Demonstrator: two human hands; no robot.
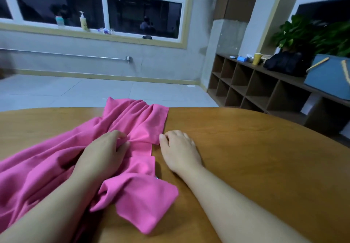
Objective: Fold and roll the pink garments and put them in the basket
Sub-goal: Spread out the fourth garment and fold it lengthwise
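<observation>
My left hand [103, 152] has its fingers [121, 138] curled into a bunch of the wrinkled pink cloth garment [56, 165], pinching a gather of fabric near its middle. My right hand [180, 149] lies on the bare wood just right of the garment; its fingers are loosely curled, and the thumb and fingertips [162, 137] sit at the garment's straight right edge. I cannot tell whether they actually nip that edge or only touch it.

The garment sprawls over the round brown wooden table [246, 148], its far end reaching the table's far rim and its bulk trailing off to the left of my left hand. One loose flap lies nearer to me than both hands, between my forearms. It is neither flat nor squared.

I judge this to be the early folding stage: a lengthwise fold is partly set along the right edge, but the left side is still heaped. The next move calls for pulling the bunched fabric out flat, laying the left half over the right edge, then tucking in the near flap before any rolling.

The blue fabric basket with pale handles [329, 78] stands well to the right of the garment, on a low brown cubby shelf [246, 85], off the table.
</observation>
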